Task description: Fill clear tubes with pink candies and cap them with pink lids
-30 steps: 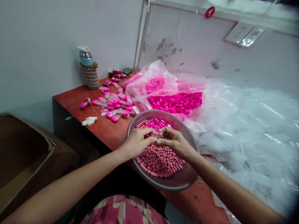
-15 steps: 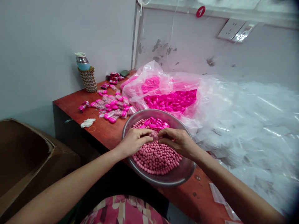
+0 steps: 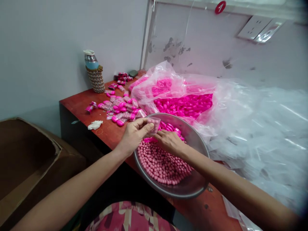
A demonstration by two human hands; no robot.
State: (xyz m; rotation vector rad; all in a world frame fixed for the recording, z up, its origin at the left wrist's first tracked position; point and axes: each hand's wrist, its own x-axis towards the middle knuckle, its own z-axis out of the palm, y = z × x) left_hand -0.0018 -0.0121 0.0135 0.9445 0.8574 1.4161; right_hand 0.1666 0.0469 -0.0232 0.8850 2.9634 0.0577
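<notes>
A metal bowl point(image 3: 192, 189) sits at the table's near edge, filled with small pink balls point(image 3: 163, 163) and several bright pink caps point(image 3: 172, 127) at its far side. My left hand point(image 3: 133, 134) is raised over the bowl's left rim, pinching a small clear container point(image 3: 154, 124) that holds pink balls. My right hand point(image 3: 168, 141) lies low in the bowl among the caps, fingers curled on something I cannot make out.
Filled pink-capped containers point(image 3: 120, 107) lie heaped on the red table point(image 3: 79, 104). A clear bag of pink caps point(image 3: 185, 104) stands behind the bowl, with crumpled clear plastic point(image 3: 264, 128) to the right. A bottle in a woven sleeve point(image 3: 95, 75) stands by the wall. A cardboard box point(image 3: 29, 166) sits left.
My left hand has lifted the clear container out of the balls to above the bowl's rim. My right hand has let go of it and moved to the pink caps.
</notes>
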